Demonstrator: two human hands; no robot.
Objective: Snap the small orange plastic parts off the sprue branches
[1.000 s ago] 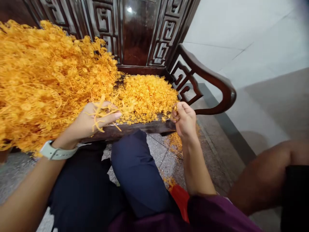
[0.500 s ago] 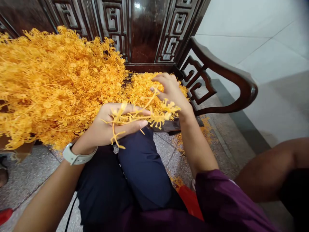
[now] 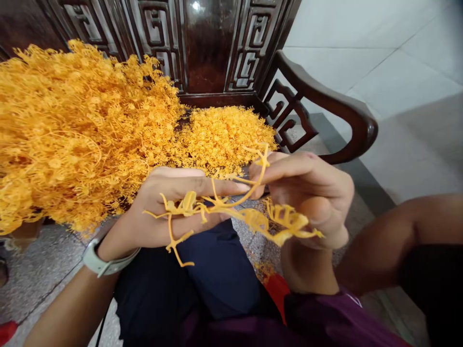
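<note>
Both my hands grip one orange plastic branch with small flower-like pieces point(image 3: 231, 207), held above my lap. My left hand point(image 3: 170, 205), with a white watch on its wrist, has its fingers closed along the branch's left part. My right hand point(image 3: 311, 193) pinches the right part, with a cluster of pieces hanging under its fingers. Behind the hands, a heap of small loose orange pieces point(image 3: 224, 135) lies on the dark wooden bench seat point(image 3: 318, 103). A big tangle of uncut orange branches point(image 3: 72, 130) fills the left.
The carved dark wooden backrest point(image 3: 202, 43) and curved armrest close off the bench. Another person's bare limb point(image 3: 398, 241) enters from the right. Orange bits lie scattered on the speckled stone floor point(image 3: 36, 279), near a red object point(image 3: 275, 289) under my right arm.
My right hand came back from the heap of loose pieces and took hold of the branch's right part. The branch, still in my left hand, now sits lower and nearer to me.
</note>
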